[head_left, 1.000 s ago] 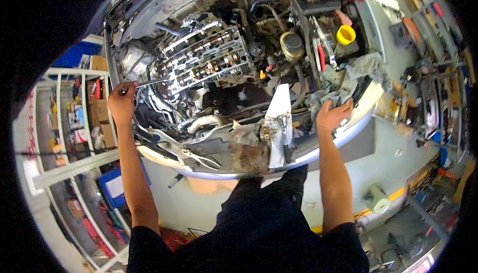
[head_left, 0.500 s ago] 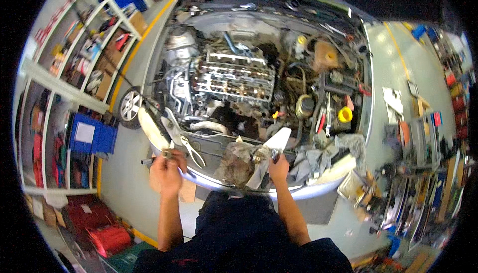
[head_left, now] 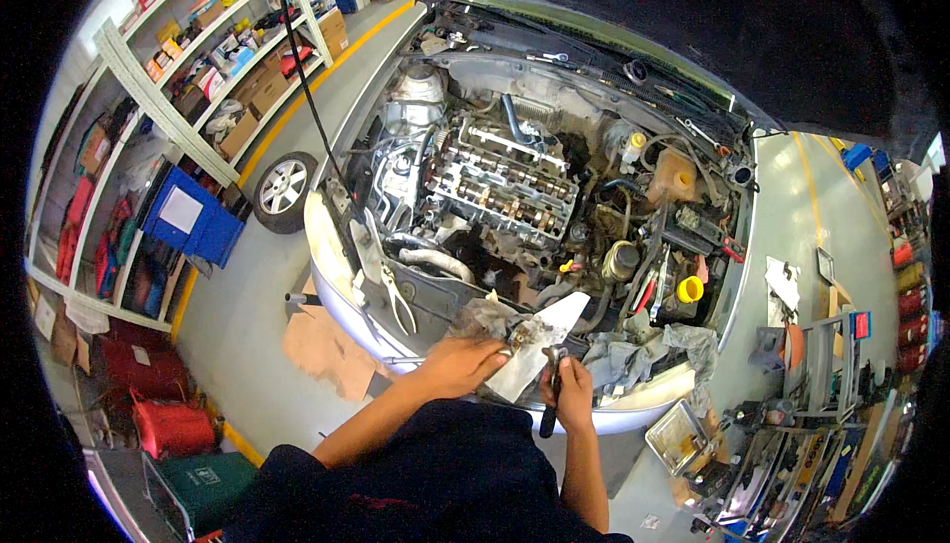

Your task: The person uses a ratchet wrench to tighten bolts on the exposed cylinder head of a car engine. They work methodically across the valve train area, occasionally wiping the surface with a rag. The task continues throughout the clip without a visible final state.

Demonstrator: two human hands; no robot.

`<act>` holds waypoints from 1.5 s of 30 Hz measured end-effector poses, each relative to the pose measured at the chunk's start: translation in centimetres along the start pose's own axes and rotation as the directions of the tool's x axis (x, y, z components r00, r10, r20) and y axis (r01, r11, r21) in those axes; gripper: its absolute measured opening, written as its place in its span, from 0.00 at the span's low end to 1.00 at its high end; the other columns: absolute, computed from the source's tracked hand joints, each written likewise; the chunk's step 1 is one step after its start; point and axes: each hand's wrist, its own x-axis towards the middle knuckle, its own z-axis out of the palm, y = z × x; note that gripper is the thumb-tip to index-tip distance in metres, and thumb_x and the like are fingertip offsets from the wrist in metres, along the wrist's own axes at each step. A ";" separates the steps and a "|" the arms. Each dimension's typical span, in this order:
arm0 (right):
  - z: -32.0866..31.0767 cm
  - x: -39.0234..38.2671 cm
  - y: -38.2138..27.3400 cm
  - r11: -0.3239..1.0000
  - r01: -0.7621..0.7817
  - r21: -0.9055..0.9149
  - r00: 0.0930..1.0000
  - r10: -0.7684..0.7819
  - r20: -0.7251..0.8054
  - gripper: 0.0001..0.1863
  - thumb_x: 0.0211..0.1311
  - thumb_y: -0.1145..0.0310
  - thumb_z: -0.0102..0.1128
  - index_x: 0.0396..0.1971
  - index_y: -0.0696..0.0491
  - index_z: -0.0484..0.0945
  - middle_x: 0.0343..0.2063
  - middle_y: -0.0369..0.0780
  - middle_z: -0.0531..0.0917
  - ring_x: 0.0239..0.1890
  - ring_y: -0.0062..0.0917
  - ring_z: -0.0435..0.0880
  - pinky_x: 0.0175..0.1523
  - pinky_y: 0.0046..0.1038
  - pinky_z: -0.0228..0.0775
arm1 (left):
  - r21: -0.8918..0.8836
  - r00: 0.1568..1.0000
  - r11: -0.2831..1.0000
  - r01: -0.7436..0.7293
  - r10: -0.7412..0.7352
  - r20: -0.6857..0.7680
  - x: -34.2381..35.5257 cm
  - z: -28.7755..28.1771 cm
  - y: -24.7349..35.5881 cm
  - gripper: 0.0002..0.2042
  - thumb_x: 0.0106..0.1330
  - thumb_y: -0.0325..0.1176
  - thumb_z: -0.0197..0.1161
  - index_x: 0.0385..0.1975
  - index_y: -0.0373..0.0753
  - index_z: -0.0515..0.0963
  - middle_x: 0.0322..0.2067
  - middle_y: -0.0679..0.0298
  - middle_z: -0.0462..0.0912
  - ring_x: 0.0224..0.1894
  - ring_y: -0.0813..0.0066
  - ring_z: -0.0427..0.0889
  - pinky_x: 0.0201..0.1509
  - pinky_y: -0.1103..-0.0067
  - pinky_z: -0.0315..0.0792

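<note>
My left hand (head_left: 463, 363) is closed around a silver socket tool, whose thin bar (head_left: 404, 360) sticks out to the left; fingertips reach the white sheet (head_left: 524, 365) on the front of the car. My right hand (head_left: 569, 390) grips a black-handled ratchet (head_left: 549, 418) just right of that sheet, its metal head upward. A dirty brown rag (head_left: 473, 317) lies beside the sheet, grey rags (head_left: 623, 355) to the right. Pliers (head_left: 398, 305) rest at front left. Behind them sits the open engine (head_left: 500, 187) with exposed camshafts; a yellow cup (head_left: 690, 289) is at right.
Raised hood (head_left: 693, 8) overhangs the bay. Left are shelves (head_left: 178, 172), a blue toolbox (head_left: 193, 216), a wheel (head_left: 285, 194), cardboard (head_left: 327, 355) and red bags (head_left: 168, 419). Right are a metal tray (head_left: 673, 434) and racks of parts (head_left: 811, 444); a prop rod (head_left: 307, 88) crosses upper left.
My left hand moved from the bay's left edge down and rightward to the white sheet. My right hand left the grey rags, took the ratchet and shifted slightly lower. The view swung, showing more hood.
</note>
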 end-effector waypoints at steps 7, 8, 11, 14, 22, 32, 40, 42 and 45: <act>3.1 -1.8 -3.3 0.996 0.072 0.045 0.994 -0.076 0.079 0.28 0.87 0.53 0.48 0.68 0.62 0.75 0.25 0.35 0.78 0.19 0.15 0.68 0.25 0.21 0.58 | 0.103 0.990 0.994 -0.025 0.011 0.140 2.3 -1.1 1.7 0.21 0.83 0.53 0.52 0.55 0.44 0.82 0.44 0.48 0.90 0.45 0.39 0.88 0.46 0.50 0.80; 3.2 -2.0 -3.6 0.996 0.074 0.046 0.990 -0.079 0.119 0.28 0.87 0.53 0.48 0.68 0.62 0.75 0.25 0.35 0.78 0.19 0.16 0.68 0.25 0.21 0.58 | 0.105 0.992 0.993 -0.044 0.031 0.123 2.3 -1.0 1.6 0.21 0.82 0.53 0.53 0.55 0.44 0.82 0.44 0.48 0.90 0.44 0.39 0.88 0.46 0.50 0.80; 3.4 -2.6 -4.2 0.996 0.071 0.048 0.972 -0.080 0.219 0.31 0.87 0.52 0.49 0.71 0.63 0.72 0.25 0.36 0.77 0.19 0.16 0.67 0.24 0.20 0.56 | 0.094 0.995 0.991 -0.090 0.086 0.050 2.0 -1.2 1.7 0.20 0.82 0.53 0.53 0.55 0.44 0.82 0.45 0.49 0.90 0.44 0.39 0.88 0.45 0.50 0.81; 4.2 -3.2 -4.7 0.995 0.015 0.103 0.969 -0.040 0.243 0.32 0.86 0.50 0.51 0.74 0.61 0.70 0.24 0.35 0.77 0.19 0.15 0.66 0.24 0.20 0.55 | 0.075 0.994 0.992 -0.105 0.105 0.000 1.0 -1.3 1.6 0.19 0.81 0.50 0.56 0.54 0.43 0.83 0.43 0.49 0.89 0.44 0.41 0.88 0.45 0.52 0.81; 4.1 -4.6 -4.1 0.999 0.026 0.040 0.925 -0.039 0.378 0.30 0.82 0.51 0.58 0.74 0.53 0.75 0.27 0.34 0.80 0.22 0.13 0.69 0.26 0.18 0.56 | 0.189 0.960 0.942 -0.279 0.273 0.056 -0.7 -0.5 0.9 0.17 0.80 0.49 0.59 0.50 0.43 0.84 0.43 0.54 0.90 0.44 0.45 0.89 0.44 0.54 0.82; 3.6 -5.5 -4.0 0.997 0.015 0.070 0.953 -0.035 0.300 0.30 0.79 0.52 0.64 0.71 0.54 0.78 0.26 0.35 0.81 0.22 0.14 0.71 0.26 0.19 0.56 | -0.013 0.963 0.964 -0.267 0.267 0.018 -1.6 -1.3 1.4 0.17 0.79 0.49 0.60 0.52 0.43 0.85 0.45 0.55 0.89 0.47 0.47 0.88 0.47 0.57 0.81; 2.1 -5.6 -3.7 0.999 0.007 -0.037 0.915 0.008 0.403 0.27 0.81 0.53 0.62 0.71 0.52 0.79 0.26 0.34 0.81 0.24 0.14 0.71 0.27 0.18 0.56 | -0.084 0.947 0.969 -0.233 0.246 0.208 -2.0 -0.9 1.2 0.16 0.81 0.47 0.59 0.50 0.41 0.84 0.39 0.49 0.88 0.42 0.41 0.87 0.45 0.53 0.78; 1.7 -5.4 -4.2 0.987 0.013 -0.159 0.881 0.064 0.469 0.27 0.81 0.54 0.62 0.71 0.51 0.80 0.27 0.33 0.81 0.26 0.14 0.72 0.27 0.18 0.57 | -0.222 0.907 0.947 -0.232 0.293 0.302 -1.9 0.2 0.1 0.14 0.81 0.46 0.60 0.51 0.43 0.83 0.38 0.48 0.87 0.42 0.41 0.86 0.44 0.53 0.78; 1.7 -5.7 -5.4 0.979 0.058 -0.194 0.865 0.048 0.499 0.27 0.80 0.57 0.63 0.73 0.49 0.78 0.31 0.33 0.83 0.30 0.15 0.77 0.32 0.18 0.65 | -0.255 0.929 0.946 -0.200 0.266 0.258 -2.6 0.9 0.8 0.14 0.81 0.44 0.59 0.52 0.42 0.82 0.36 0.45 0.86 0.41 0.39 0.86 0.44 0.53 0.78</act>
